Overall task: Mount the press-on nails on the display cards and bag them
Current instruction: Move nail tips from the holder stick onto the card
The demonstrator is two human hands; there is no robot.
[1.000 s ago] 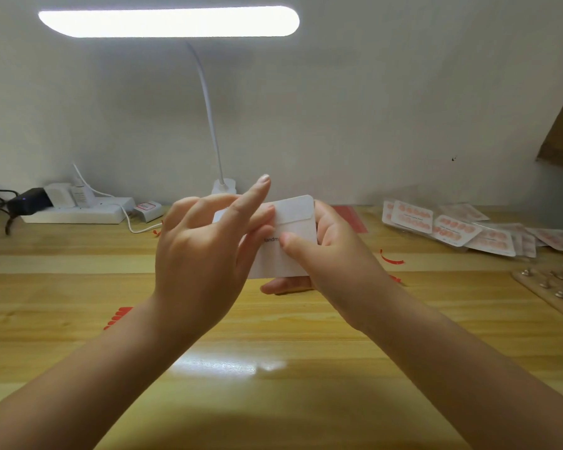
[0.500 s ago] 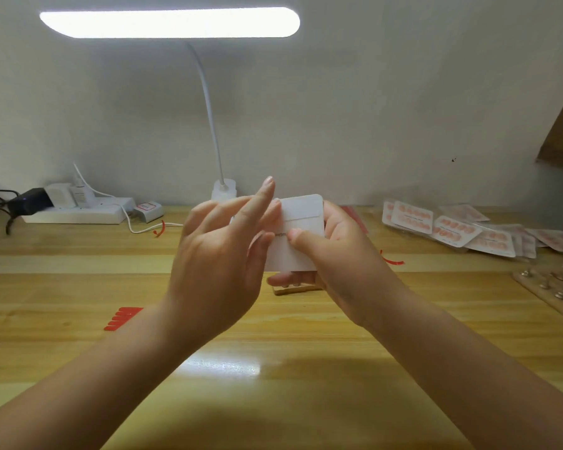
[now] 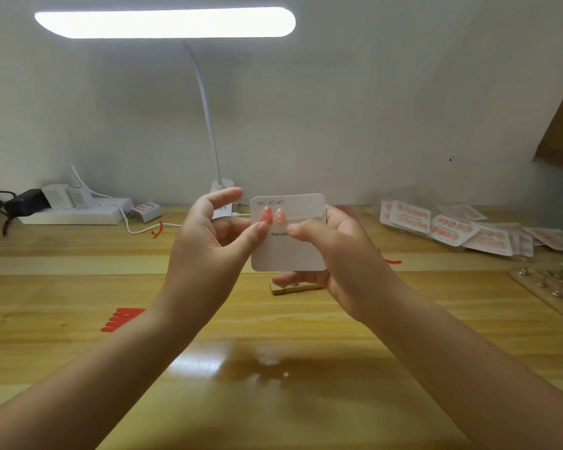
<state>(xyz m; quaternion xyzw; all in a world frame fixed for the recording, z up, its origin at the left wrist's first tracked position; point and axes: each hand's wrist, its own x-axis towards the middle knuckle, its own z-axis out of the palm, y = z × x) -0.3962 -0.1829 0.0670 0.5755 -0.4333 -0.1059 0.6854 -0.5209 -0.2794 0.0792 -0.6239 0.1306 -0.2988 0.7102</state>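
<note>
My right hand [image 3: 335,254] holds a white display card [image 3: 290,251] upright above the table, thumb across its front and fingers behind. Two pink press-on nails [image 3: 273,216] sit side by side on the card's upper left, under small size boxes. My left hand [image 3: 208,241] is beside the card's left edge; its thumb tip touches the left nail, the other fingers are loosely curled and hold nothing I can see.
A pile of bagged nail cards [image 3: 452,228] lies at the back right. A wooden nail stand [image 3: 553,290] is at the right edge, a small wooden block [image 3: 293,287] under the card. Red strips [image 3: 121,318] lie left. Lamp base [image 3: 223,190] and power strip [image 3: 75,212] stand behind.
My left hand has drawn back to the left off the card's face, uncovering two nails on it. The card and right hand have shifted slightly right.
</note>
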